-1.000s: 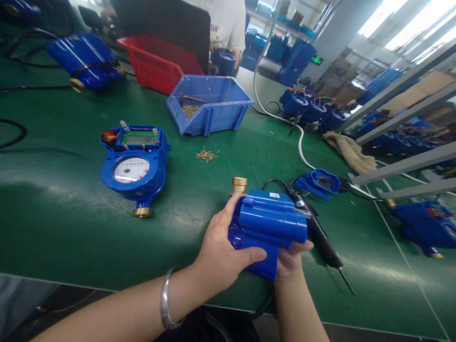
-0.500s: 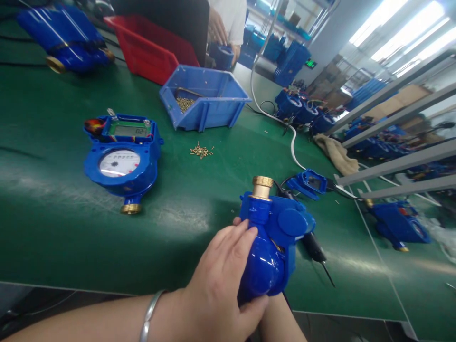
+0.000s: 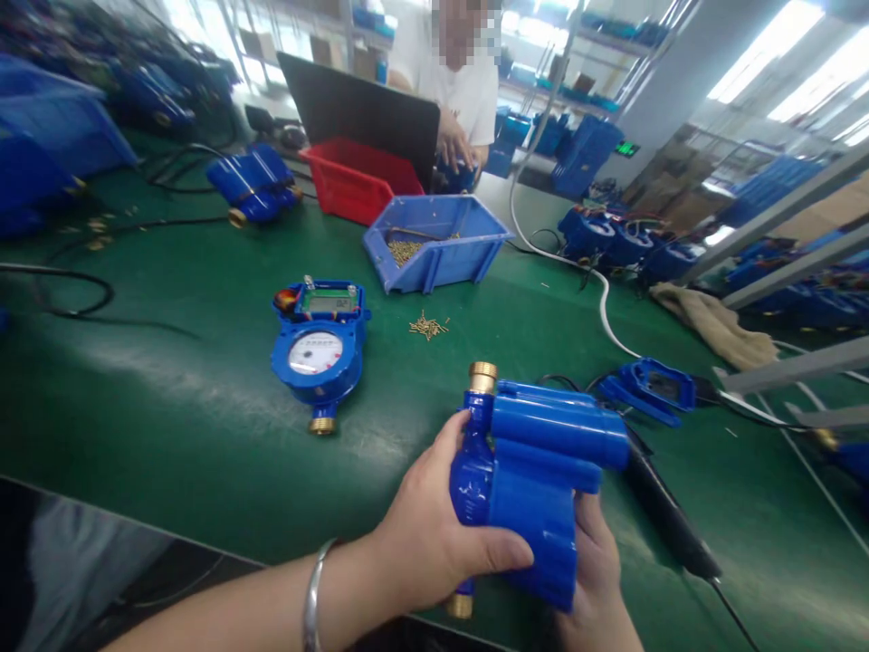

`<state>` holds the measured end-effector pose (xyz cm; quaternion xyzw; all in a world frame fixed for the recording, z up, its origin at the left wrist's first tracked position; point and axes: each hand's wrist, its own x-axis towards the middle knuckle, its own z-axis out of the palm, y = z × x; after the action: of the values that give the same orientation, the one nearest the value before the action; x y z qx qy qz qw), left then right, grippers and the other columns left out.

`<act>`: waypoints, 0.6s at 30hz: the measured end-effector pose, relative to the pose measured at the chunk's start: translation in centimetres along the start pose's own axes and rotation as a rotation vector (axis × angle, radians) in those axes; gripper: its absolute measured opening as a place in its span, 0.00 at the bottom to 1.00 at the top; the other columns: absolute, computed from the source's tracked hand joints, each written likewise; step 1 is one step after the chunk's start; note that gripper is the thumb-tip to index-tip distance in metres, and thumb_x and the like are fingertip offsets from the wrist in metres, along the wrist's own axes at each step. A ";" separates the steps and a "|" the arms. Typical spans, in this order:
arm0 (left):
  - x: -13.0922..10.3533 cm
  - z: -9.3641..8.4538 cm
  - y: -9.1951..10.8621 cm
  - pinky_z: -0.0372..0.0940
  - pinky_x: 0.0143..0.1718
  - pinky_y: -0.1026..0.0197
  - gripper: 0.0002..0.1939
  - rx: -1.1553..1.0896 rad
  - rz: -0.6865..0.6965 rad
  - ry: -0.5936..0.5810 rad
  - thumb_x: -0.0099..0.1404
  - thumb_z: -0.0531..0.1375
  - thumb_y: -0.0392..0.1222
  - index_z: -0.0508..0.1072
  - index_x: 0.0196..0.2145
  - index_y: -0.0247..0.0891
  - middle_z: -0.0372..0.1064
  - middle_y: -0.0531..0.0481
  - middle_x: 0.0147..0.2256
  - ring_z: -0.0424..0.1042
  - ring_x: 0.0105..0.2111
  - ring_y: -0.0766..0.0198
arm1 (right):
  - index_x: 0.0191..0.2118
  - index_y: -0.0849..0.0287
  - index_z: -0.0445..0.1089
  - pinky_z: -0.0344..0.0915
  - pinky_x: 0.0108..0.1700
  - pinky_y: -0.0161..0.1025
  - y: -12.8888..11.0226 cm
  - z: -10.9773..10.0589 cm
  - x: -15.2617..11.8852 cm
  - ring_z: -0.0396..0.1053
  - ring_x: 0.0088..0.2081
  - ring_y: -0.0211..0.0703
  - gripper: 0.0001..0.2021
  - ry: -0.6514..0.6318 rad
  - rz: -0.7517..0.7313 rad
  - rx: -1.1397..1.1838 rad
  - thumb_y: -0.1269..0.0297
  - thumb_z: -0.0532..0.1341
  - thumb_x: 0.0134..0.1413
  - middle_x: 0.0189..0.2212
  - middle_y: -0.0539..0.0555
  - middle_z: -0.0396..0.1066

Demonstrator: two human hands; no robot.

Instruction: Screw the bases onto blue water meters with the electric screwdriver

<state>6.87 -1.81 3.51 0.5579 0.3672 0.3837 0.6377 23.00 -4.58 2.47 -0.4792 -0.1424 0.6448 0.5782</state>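
Observation:
Near the front edge of the green table I hold a blue water meter (image 3: 536,489) with brass threaded ends, turned on its side. My left hand (image 3: 434,516), with a silver bangle at the wrist, wraps its pipe side, the thumb across the body. On the far side of the meter is my right hand (image 3: 597,552), closed against it, its fingers partly hidden. Another water meter (image 3: 319,353) lies face up to the left, its dial and small display uncovered. A pile of brass screws (image 3: 427,326) lies beyond my hands. Right of the held meter rests a black electric screwdriver (image 3: 669,507).
A blue bin (image 3: 448,244) holding small brass pieces stands beside a red bin (image 3: 359,181). A blue cover frame (image 3: 652,389) and a white cable (image 3: 604,308) lie to the right. More meters (image 3: 597,235) stand behind. Across the table, a co-worker's hand (image 3: 452,140) touches a blue part.
The meter in my hands has been turned, so its side now faces me and both brass ends show. My right hand has come into view. The camera view has swung left and up.

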 end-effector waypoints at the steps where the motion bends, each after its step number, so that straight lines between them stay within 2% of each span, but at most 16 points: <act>1: 0.4 -0.4 0.1 0.62 0.52 0.49 0.53 -0.123 -0.041 -0.026 0.44 0.66 0.61 0.47 0.60 0.37 0.62 0.37 0.53 0.64 0.52 0.48 | 0.35 0.58 0.73 0.66 0.48 0.52 0.1 0.2 0.1 0.71 0.43 0.55 0.23 -0.016 0.022 0.031 0.47 0.69 0.34 0.37 0.59 0.75; 2: 0.7 -0.8 0.2 0.62 0.52 0.52 0.51 -0.218 -0.056 -0.047 0.47 0.66 0.58 0.47 0.60 0.36 0.62 0.38 0.53 0.64 0.52 0.51 | 0.35 0.56 0.73 0.66 0.47 0.52 0.2 0.5 0.1 0.72 0.41 0.56 0.21 -0.028 0.044 0.057 0.53 0.72 0.31 0.36 0.58 0.75; 4: 0.9 -1.6 0.2 0.61 0.53 0.56 0.45 -0.288 -0.066 -0.102 0.53 0.64 0.53 0.48 0.60 0.37 0.62 0.40 0.54 0.62 0.54 0.55 | 0.37 0.55 0.72 0.67 0.46 0.50 0.2 0.9 0.1 0.73 0.39 0.54 0.20 -0.036 0.062 0.079 0.62 0.73 0.32 0.36 0.57 0.76; 6: 0.4 -2.8 0.1 0.63 0.50 0.56 0.33 -0.158 -0.082 -0.139 0.57 0.62 0.50 0.58 0.57 0.38 0.66 0.42 0.50 0.67 0.49 0.56 | 0.42 0.56 0.70 0.69 0.43 0.48 0.3 1.4 0.3 0.74 0.36 0.51 0.21 -0.047 0.047 0.059 0.64 0.71 0.37 0.37 0.57 0.76; 7: 0.1 -3.6 0.1 0.65 0.47 0.55 0.25 -0.013 -0.061 -0.086 0.58 0.60 0.48 0.64 0.52 0.38 0.69 0.44 0.46 0.69 0.45 0.57 | 0.44 0.56 0.69 0.70 0.41 0.46 0.3 1.7 0.4 0.74 0.35 0.50 0.22 -0.055 0.036 0.041 0.64 0.70 0.38 0.36 0.56 0.76; 8: -0.3 -4.6 0.1 0.66 0.44 0.54 0.18 0.163 -0.013 0.034 0.59 0.60 0.46 0.70 0.46 0.37 0.72 0.44 0.41 0.71 0.40 0.57 | 0.46 0.56 0.68 0.70 0.39 0.44 0.4 2.1 0.5 0.74 0.33 0.49 0.24 -0.061 0.021 0.020 0.64 0.70 0.39 0.35 0.56 0.76; 9: -0.6 -5.8 0.2 0.66 0.43 0.53 0.13 0.350 0.069 0.243 0.58 0.60 0.45 0.73 0.39 0.37 0.72 0.45 0.37 0.70 0.37 0.58 | 0.47 0.56 0.67 0.71 0.37 0.42 0.5 2.5 0.7 0.74 0.31 0.47 0.25 -0.071 0.010 -0.004 0.64 0.70 0.39 0.35 0.56 0.76; 10: -0.7 -7.2 0.4 0.64 0.45 0.52 0.12 0.476 0.187 0.520 0.56 0.62 0.43 0.73 0.38 0.36 0.71 0.45 0.37 0.69 0.38 0.57 | 0.47 0.57 0.66 0.71 0.35 0.41 0.6 2.9 1.0 0.74 0.30 0.46 0.26 -0.080 0.004 -0.027 0.65 0.70 0.39 0.35 0.56 0.76; 11: -0.6 -8.6 0.6 0.61 0.50 0.52 0.16 0.518 0.269 0.790 0.52 0.64 0.42 0.72 0.39 0.36 0.69 0.45 0.40 0.67 0.41 0.56 | 0.47 0.57 0.66 0.71 0.34 0.40 0.7 3.3 1.3 0.74 0.29 0.46 0.26 -0.084 0.000 -0.047 0.64 0.71 0.38 0.36 0.56 0.75; 12: -0.2 -10.0 0.9 0.56 0.55 0.51 0.23 0.471 0.290 1.045 0.49 0.66 0.41 0.70 0.43 0.36 0.65 0.43 0.45 0.64 0.47 0.54 | 0.46 0.58 0.66 0.70 0.34 0.40 0.9 3.8 1.6 0.74 0.30 0.46 0.26 -0.082 -0.005 -0.061 0.64 0.71 0.37 0.36 0.56 0.75; 13: 0.4 -11.3 1.2 0.50 0.59 0.52 0.30 0.329 0.228 1.154 0.46 0.68 0.40 0.66 0.48 0.37 0.60 0.43 0.51 0.59 0.53 0.54 | 0.45 0.58 0.66 0.70 0.36 0.40 1.1 4.3 1.9 0.74 0.30 0.46 0.26 -0.076 -0.010 -0.069 0.64 0.72 0.36 0.36 0.57 0.75; 14: 1.3 -12.4 1.5 0.47 0.61 0.52 0.34 0.134 0.134 1.150 0.45 0.68 0.38 0.64 0.51 0.37 0.56 0.43 0.54 0.56 0.56 0.54 | 0.44 0.58 0.66 0.70 0.37 0.41 1.3 4.9 2.2 0.74 0.32 0.47 0.26 -0.069 -0.020 -0.070 0.64 0.72 0.35 0.37 0.57 0.75; 15: 2.2 -13.2 1.7 0.50 0.60 0.49 0.33 0.008 0.061 1.097 0.46 0.68 0.37 0.63 0.51 0.35 0.58 0.40 0.53 0.59 0.54 0.52 | 0.44 0.58 0.66 0.70 0.38 0.41 1.5 5.5 2.5 0.74 0.33 0.47 0.26 -0.060 -0.034 -0.066 0.64 0.72 0.34 0.37 0.57 0.75; 16: 3.1 -13.8 1.9 0.56 0.56 0.47 0.30 -0.096 0.007 1.020 0.48 0.66 0.35 0.64 0.49 0.32 0.63 0.38 0.49 0.65 0.49 0.51 | 0.44 0.58 0.66 0.70 0.38 0.42 1.8 6.2 2.8 0.74 0.34 0.48 0.27 -0.050 -0.053 -0.060 0.64 0.72 0.33 0.38 0.57 0.75; 18: 4.4 -14.3 2.0 0.66 0.45 0.49 0.23 -0.225 -0.033 0.913 0.51 0.62 0.31 0.66 0.46 0.29 0.70 0.39 0.40 0.72 0.37 0.56 | 0.46 0.58 0.64 0.71 0.35 0.43 2.2 7.6 3.5 0.74 0.33 0.50 0.32 -0.032 -0.082 -0.051 0.64 0.73 0.30 0.39 0.57 0.74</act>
<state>-4.15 8.48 3.78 0.2536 0.5752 0.6170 0.4733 16.13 0.66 3.08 -0.4771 -0.1875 0.6245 0.5892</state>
